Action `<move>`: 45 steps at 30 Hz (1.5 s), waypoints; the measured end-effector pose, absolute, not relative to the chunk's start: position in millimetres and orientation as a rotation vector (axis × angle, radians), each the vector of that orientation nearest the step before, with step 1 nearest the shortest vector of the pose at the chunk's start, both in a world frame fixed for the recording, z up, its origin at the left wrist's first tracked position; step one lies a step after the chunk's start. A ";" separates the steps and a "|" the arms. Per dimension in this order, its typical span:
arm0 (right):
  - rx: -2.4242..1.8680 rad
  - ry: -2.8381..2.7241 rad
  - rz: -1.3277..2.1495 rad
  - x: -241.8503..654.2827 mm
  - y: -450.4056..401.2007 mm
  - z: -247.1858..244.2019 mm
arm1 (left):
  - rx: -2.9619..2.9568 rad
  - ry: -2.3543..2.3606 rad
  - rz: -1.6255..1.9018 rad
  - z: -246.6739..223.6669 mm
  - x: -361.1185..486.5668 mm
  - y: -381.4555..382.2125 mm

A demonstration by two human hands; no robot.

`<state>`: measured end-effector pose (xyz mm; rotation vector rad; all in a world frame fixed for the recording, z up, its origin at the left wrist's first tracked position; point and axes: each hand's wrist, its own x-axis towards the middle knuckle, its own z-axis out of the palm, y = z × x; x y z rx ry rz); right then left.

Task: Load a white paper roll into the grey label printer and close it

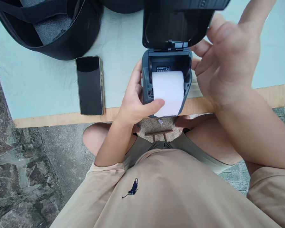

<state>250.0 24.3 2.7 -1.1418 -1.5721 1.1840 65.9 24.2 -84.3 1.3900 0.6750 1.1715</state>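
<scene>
A dark grey portable label printer [146, 76] is held over the table's front edge, its black lid [175, 28] swung up and away from me. Inside the compartment sits a white paper roll [168, 84], its loose end reaching the front lip. My left hand [135, 101] grips the printer's left side, with the thumb resting on the paper. Beside the lid and the printer's right side is my right hand [228, 60], slightly blurred. Its thumb stretches away and its fingers are apart, the tips partly hidden at the printer's edge.
A phone [90, 85] with a dark screen lies left of the printer. Behind it stands an open black zippered case [68, 41] with grey foam; another black object [123, 4] is beside it. A pale green cloth [118, 44] covers the wood-edged table. A paper scrap [160, 121] shows below.
</scene>
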 end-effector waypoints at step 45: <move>-1.019 -1.642 1.285 246.2 22.6 -2.3 | 0.700 0.840 1.190 -26.1 79.5 3.5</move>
